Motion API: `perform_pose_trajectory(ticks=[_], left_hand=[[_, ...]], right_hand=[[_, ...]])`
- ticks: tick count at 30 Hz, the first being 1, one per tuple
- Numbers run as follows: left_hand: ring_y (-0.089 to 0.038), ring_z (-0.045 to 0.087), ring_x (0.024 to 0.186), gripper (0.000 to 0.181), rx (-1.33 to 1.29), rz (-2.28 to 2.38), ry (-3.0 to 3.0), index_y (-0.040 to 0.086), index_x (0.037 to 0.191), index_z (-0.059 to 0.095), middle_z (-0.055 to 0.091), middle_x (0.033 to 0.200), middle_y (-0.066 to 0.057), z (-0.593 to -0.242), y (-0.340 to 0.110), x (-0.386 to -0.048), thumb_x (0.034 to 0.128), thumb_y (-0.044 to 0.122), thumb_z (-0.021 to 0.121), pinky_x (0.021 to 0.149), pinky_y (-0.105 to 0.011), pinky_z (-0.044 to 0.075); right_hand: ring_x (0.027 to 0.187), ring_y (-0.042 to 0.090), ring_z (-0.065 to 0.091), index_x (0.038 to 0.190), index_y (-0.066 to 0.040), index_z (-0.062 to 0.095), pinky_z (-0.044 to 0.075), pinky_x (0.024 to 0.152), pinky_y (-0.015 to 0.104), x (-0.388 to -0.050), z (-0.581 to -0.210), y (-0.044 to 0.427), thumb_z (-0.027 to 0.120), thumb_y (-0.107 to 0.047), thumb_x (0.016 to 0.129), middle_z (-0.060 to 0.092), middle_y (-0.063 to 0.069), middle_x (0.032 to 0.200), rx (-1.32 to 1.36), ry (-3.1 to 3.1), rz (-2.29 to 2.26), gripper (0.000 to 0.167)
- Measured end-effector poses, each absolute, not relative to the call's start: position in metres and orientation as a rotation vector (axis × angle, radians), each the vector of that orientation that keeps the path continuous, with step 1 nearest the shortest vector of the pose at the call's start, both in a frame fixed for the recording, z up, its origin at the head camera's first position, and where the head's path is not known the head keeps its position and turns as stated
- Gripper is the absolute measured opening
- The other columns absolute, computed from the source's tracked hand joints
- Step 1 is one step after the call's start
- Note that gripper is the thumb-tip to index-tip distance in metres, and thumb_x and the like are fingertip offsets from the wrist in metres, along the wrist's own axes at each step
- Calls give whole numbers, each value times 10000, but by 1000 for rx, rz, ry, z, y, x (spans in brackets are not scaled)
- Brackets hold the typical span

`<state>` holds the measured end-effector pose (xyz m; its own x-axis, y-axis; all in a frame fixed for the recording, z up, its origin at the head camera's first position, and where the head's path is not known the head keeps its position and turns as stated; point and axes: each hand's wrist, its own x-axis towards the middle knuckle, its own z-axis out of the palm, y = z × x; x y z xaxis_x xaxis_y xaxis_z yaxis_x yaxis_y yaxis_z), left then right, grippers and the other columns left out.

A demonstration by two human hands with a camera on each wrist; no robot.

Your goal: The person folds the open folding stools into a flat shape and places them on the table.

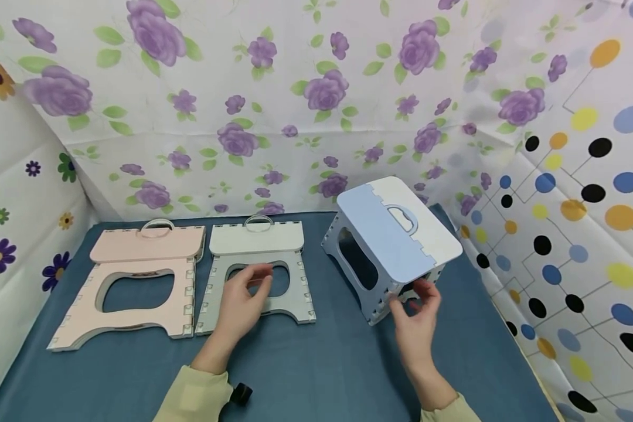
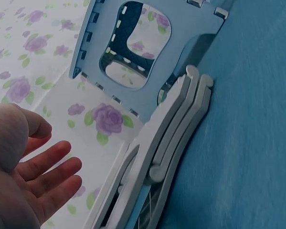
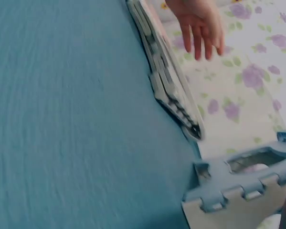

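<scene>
A blue and white folding stool stands unfolded on the right of the table. At its near side, my right hand has its thumb on the leg panel's edge and its curved fingers under the seat. The fingertips are partly hidden there; only a sliver of that hand enters the right wrist view. My left hand hovers over a folded grey-green stool, its fingers loosely bent around nothing. In the left wrist view, the left palm and fingers are apart from the folded stools.
A folded pink stool lies flat at the left, beside the grey-green one. All three stools are on a blue cloth-covered table. Flowered sheeting hangs behind, and a dotted sheet closes off the right. A small black object is by the left sleeve.
</scene>
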<state>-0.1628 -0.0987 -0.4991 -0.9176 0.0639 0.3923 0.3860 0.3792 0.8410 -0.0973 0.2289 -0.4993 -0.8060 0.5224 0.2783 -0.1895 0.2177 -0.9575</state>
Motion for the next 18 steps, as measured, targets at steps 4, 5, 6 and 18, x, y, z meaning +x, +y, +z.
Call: perform_pose_trajectory(ticks=[4, 5, 6, 18], left_hand=[[-279, 712, 1116, 226, -407, -1561, -2373, 34, 1259, 735, 754, 1183, -108, -496, -91, -167, 1035, 48, 711, 965, -430, 581], [-273, 713, 1117, 225, -411, -1568, -2377, 32, 1261, 734, 753, 1189, -105, -495, -90, -168, 1038, 52, 707, 967, -427, 580], [-268, 715, 1118, 226, -416, -1576, -2379, 33, 1265, 733, 753, 1195, -104, -494, -88, -169, 1042, 55, 703, 968, -424, 579], [-253, 721, 1115, 244, -432, -1616, -2423, 55, 1295, 729, 751, 1239, -95, -496, -69, -175, 1056, 83, 685, 976, -446, 574]], right_hand=[[1258, 262, 487, 1514, -8, 426, 406, 1014, 481, -101, -502, 223, 727, -128, 1028, 511, 160, 1443, -340, -2195, 1669, 584], [1258, 279, 523, 1516, -9, 435, 442, 1003, 506, -102, -503, 223, 733, -165, 1036, 531, 178, 1444, -332, -2250, 1644, 586], [1271, 298, 552, 1519, -15, 442, 474, 993, 530, -103, -504, 224, 742, -203, 1038, 546, 189, 1452, -322, -2297, 1615, 597], [1284, 375, 628, 1539, -25, 423, 535, 988, 566, -114, -503, 228, 787, -439, 993, 584, 249, 1450, -303, -2486, 1458, 776]])
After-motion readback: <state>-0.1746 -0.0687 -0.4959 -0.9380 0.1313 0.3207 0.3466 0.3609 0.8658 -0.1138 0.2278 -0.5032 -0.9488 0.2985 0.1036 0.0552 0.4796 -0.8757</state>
